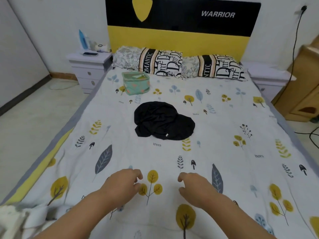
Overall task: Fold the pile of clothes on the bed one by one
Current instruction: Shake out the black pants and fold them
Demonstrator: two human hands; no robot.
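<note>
Hands: left hand [123, 182] and right hand [194, 184] are held near, fingers loosely curled, nothing gripped.
Clothes: crumpled black fabric pile [163, 120] is seen farther, on the white leaf-printed bed sheet [224, 135].

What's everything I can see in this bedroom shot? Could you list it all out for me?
black clothes: one crumpled pile, black, middle of the bed
storage box: one, teal with a pink pattern, on the bed near the left pillow
pillows: two, black-and-white lettering with grey floral ends, against the headboard
bedsheet: one, white with yellow and grey leaf prints, covering the bed
headboard: one, black over yellow, reads WARRIOR
nightstand: one, white, left of the bed
phone: one, dark, on the nightstand
left hand: bare, loosely curled, holding nothing, over the near sheet
right hand: bare, loosely curled, holding nothing, beside it
</note>
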